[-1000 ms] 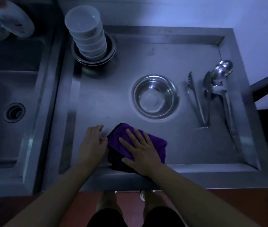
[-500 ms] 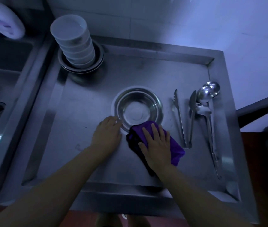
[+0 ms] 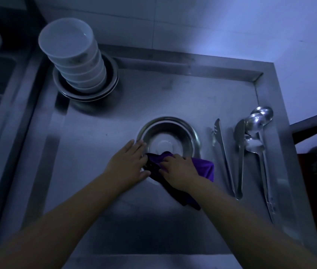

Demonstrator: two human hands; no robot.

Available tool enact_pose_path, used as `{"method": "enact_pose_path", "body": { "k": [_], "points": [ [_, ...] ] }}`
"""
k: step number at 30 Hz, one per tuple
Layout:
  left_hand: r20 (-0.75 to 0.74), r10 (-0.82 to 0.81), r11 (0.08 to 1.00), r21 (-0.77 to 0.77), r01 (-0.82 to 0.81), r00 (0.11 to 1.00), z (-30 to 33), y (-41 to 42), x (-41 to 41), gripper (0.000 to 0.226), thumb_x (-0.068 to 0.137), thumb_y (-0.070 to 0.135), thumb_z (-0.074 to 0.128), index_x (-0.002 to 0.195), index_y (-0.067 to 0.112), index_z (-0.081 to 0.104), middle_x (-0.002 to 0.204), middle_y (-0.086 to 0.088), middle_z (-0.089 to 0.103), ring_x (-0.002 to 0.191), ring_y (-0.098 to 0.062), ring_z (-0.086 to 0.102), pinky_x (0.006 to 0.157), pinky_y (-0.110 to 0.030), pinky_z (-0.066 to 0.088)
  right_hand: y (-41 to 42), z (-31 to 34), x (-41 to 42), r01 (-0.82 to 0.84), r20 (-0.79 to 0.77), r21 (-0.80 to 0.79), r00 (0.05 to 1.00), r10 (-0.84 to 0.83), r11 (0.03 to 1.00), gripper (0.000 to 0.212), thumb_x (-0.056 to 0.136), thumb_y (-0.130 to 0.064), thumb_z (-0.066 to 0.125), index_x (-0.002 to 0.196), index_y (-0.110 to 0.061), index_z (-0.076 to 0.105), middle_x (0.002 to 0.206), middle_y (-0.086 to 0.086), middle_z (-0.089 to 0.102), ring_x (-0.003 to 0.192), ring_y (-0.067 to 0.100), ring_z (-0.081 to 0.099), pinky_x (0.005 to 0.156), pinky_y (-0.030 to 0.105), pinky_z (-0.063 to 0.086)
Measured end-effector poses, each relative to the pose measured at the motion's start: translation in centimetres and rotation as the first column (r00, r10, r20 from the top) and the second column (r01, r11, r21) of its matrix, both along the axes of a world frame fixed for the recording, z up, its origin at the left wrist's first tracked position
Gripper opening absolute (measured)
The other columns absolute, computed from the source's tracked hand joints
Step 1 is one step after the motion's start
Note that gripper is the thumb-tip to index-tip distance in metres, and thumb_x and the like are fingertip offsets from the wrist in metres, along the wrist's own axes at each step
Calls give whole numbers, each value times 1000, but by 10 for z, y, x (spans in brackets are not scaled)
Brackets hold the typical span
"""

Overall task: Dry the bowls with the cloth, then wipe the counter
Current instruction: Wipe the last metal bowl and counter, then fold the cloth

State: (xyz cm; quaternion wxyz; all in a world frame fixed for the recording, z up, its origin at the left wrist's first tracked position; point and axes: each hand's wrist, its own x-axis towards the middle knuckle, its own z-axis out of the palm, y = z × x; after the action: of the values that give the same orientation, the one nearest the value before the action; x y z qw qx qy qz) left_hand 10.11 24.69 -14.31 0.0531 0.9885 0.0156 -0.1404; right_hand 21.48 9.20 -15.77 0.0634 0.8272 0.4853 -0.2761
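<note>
Cloth (image 3: 202, 167) runs diagonally over steel bowl's (image 3: 173, 129) near rim; our right hand (image 3: 179, 171) grips it, left hand (image 3: 128, 164) flat on rim. Tongs (image 3: 225, 158) just right.

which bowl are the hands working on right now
The lone steel bowl mid-counter: the left hand rests on its rim, the right hand holds the purple cloth over its edge. The stacked white bowls sit untouched.
</note>
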Motion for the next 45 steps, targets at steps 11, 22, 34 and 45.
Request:
{"method": "enact_pose_path", "body": {
  "k": [11, 22, 34, 45],
  "points": [
    [-2, -132, 990, 54, 132, 991, 0, 14, 8, 55, 80, 55, 45, 104, 12, 71, 116, -9, 67, 128, -28, 49, 107, -47, 35, 36, -13, 21, -17, 171, 38, 985, 10, 999, 58, 95, -28, 40, 150, -25, 20, 155, 6, 20, 139, 28, 20, 104, 41, 26],
    [-40, -99, 994, 30, 101, 994, -10, 9, 4, 60, 94, 51, 28, 137, 12, 42, 149, -13, 34, 146, -28, 6, 113, -48, -11, 34, 10, -1, 177, 313, -307, 947, -77, 935, 36, 96, -26, 39, 125, -14, 55, 132, 11, 43, 119, 30, 34, 90, 41, 33],
    [-55, -75, 997, 24, 76, 996, -2, 11, 3, 53, 88, 50, 43, 118, 10, 60, 134, -10, 53, 142, -25, 25, 117, -51, 9, 47, -6, 10, 74, 56, 152, 995, -83, 986, 23, 91, -10, 50, 103, -4, 68, 112, 17, 56, 108, 32, 48, 84, 38, 43],
    [129, -98, 995, 36, 94, 987, 7, 8, -1, 33, 68, 47, 74, 85, 19, 74, 95, -1, 72, 115, -22, 60, 98, -54, 44, 29, 29, 65, -203, 532, 202, 844, 66, 958, 7, 74, -21, 65, 79, -20, 70, 93, 1, 64, 83, 26, 60, 67, 33, 45]
  ]
}}
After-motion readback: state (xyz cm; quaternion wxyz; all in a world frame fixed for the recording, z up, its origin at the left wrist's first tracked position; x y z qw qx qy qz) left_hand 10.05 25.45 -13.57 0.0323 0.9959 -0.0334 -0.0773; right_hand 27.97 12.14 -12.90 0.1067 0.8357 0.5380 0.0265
